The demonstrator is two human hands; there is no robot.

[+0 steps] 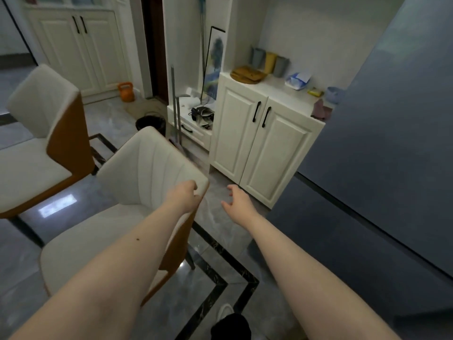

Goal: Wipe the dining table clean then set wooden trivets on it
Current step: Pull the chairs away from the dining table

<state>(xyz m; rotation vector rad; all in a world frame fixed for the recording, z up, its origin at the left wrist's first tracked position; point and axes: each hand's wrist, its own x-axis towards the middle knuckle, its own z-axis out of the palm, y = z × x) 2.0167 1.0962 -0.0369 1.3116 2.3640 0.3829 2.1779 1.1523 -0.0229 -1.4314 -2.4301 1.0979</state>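
1. Gripping the top corner of the near chair point(152, 168), the left hand point(186, 195) has its fingers curled over the backrest edge, while the right hand point(236, 201) hangs free above the floor with fingers loosely spread and nothing in them
2. Wooden trivets point(247, 74) lie in a flat stack on top of the white cabinet point(259, 133), ahead and to the right of both hands, well apart from them; the stack's longer side runs roughly along the cabinet's front edge
3. A crumpled purple cloth point(321, 110) rests at the cabinet's right end, beside the dark fridge point(392, 143); judging by the task, it may be the wiper
4. The dining desk itself is not in view, so how far the wiping has got cannot be told
5. The right hand is the free one and sits nearer the cabinet, so a reach for cloth or trivets would most likely go forward and up to the right with that hand
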